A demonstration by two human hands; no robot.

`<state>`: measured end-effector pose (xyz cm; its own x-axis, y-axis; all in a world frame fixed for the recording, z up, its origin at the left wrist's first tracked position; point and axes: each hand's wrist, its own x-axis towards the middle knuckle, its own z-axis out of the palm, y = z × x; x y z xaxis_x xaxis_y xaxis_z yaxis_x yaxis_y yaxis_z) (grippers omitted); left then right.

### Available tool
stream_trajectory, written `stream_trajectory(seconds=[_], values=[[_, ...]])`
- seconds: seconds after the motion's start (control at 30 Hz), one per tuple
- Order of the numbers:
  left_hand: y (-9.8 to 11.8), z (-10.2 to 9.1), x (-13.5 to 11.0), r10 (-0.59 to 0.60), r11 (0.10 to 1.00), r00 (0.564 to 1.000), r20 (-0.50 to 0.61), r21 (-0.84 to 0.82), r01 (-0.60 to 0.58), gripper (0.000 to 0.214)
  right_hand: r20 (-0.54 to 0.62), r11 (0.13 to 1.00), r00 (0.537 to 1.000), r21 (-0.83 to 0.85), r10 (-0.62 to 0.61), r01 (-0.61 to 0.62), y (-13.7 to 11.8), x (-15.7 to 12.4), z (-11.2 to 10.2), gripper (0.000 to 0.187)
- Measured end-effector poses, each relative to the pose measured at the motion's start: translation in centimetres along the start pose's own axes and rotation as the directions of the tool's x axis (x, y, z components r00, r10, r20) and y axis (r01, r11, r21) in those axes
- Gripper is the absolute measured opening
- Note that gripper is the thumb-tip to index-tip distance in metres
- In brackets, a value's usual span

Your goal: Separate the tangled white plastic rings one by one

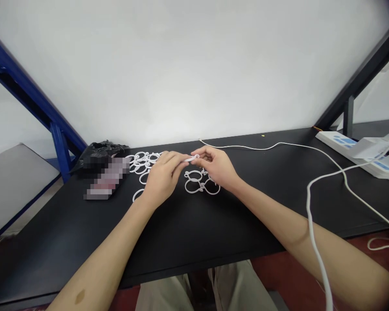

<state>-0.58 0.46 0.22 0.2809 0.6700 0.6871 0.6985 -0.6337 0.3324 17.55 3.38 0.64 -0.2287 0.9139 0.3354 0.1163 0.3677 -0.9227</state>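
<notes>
Between my two hands is a white plastic ring (191,159), held edge-on just above the black table. My left hand (164,175) pinches its left side with thumb and fingers. On the other side, the fingertips of my right hand (215,166) grip a small loop on it. Several similar white rings (194,187) lie joined on the table below my right hand. More white rings (141,164) are spread in a loose cluster left of my left hand, which partly hides them.
A black plastic bag (100,151) and a pixelated flat object (106,179) lie at the left on the black table (188,242). A white cable (307,194) loops across the right side, over my right forearm. A white device (353,151) stands far right; a pale wall rises behind.
</notes>
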Motion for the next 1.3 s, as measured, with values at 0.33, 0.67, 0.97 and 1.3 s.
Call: stream_trajectory(seconds=[0.33, 0.67, 0.97, 1.3], values=[[-0.8, 0.7, -0.3, 0.044, 0.998, 0.998, 0.052, -0.046, -0.041, 0.02, 0.014, 0.983, 0.998, 0.174, 0.061, -0.063, -0.2, 0.2, 0.0, 0.029], [0.1, 0.9, -0.4, 0.02, 0.999, 0.988, 0.15, -0.035, -0.015, 0.021, -0.011, 0.996, 0.999, -0.081, -0.041, 0.04, -0.1, 0.1, -0.1, 0.022], [-3.2, -1.7, 0.0, -0.2, 0.908, 0.977, -0.079, 0.359, 0.215, 0.029, 0.111, 0.843, 0.99, -0.522, -0.083, 0.129, 0.5, -0.6, 0.4, 0.025], [-5.4, -2.1, -1.1, -0.386, 0.759, 0.922, -0.027, 0.559, 0.334, 0.032, 0.337, 0.67, 0.941, -0.705, 0.03, 0.231, 0.6, -1.2, 0.4, 0.014]])
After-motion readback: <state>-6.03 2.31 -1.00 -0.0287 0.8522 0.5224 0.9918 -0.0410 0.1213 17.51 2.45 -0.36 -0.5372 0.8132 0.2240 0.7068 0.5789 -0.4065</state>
